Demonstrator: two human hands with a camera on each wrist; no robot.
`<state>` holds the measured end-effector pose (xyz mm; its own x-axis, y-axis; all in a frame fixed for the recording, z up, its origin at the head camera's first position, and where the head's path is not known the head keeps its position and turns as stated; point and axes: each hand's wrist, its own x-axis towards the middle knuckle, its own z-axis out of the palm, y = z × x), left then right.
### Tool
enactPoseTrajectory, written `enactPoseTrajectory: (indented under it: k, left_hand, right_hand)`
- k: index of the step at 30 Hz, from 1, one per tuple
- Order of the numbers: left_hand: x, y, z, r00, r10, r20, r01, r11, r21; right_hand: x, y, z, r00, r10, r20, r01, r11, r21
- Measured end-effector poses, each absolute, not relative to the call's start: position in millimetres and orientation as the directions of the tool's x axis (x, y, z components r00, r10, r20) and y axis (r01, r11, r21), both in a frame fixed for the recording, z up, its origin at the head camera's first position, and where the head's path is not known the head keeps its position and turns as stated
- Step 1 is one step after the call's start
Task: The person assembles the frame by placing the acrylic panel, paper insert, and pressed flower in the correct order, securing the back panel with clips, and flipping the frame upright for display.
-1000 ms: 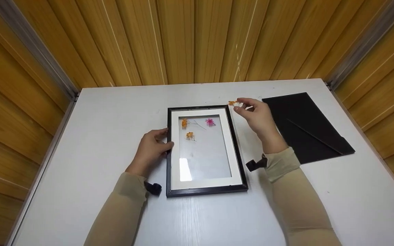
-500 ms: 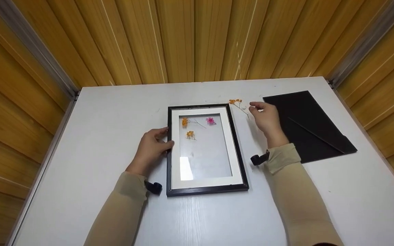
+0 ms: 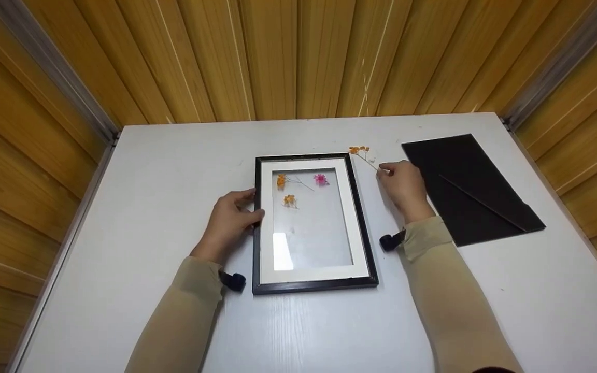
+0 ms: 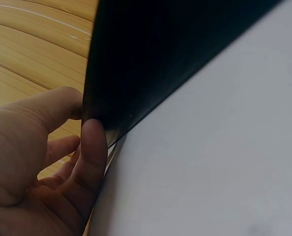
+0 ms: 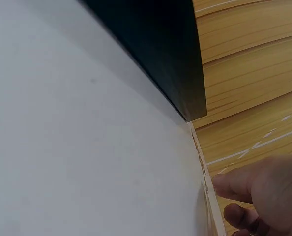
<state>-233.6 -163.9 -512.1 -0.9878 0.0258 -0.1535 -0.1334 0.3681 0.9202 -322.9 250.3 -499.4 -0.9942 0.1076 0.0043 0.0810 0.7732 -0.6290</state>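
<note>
A black picture frame [image 3: 315,285] with a white mat lies on the table. My left hand [image 3: 228,220] grips its left side, the thumb over the edge; the left wrist view shows that thumb [image 4: 93,142] against the dark side. Within the mat opening are two orange dried flowers, one upper left [image 3: 281,181] and one below it [image 3: 289,200], and a pink flower [image 3: 321,180] at upper right. Just off the frame's top right corner lies another orange dried flower sprig [image 3: 359,150]. My right hand [image 3: 404,186] pinches the end of its thin stem, fingertips close to the table.
To the right of my right hand lies a black backing board [image 3: 480,181] with a diagonal flap on it. The white table [image 3: 174,171] ends at a yellow wood-panelled wall [image 3: 278,62]. Tiny specks dot the tabletop.
My right hand has let go of the orange flower sprig near its blossoms, drawn back to the right, and closed its fingertips at the stem's lower end. My left hand has stayed on the frame.
</note>
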Motion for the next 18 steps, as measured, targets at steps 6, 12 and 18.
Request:
enactPoseTrajectory:
  k: [6,12,18]
  left_hand:
    - [-233.3,-163.6,-508.7,-0.988,0.016,-0.155,-0.136,0.399,0.907]
    - [-233.7,-164.8,-510.1,-0.988,0.021,-0.15,-0.129,0.4,0.907]
    - [-234.2,-164.0,-510.2,-0.988,0.019,-0.15,-0.13,0.41,0.903]
  right_hand:
    - [-323.6,249.7,-499.8,-0.993,0.109,0.034,0.071,0.822,-0.565]
    - [-318.8,243.7,-495.9,-0.99,0.132,0.043,0.087,0.831,-0.549]
    - [-316.3,244.6,-497.0,-0.99,0.125,0.061,0.077,0.859,-0.507]
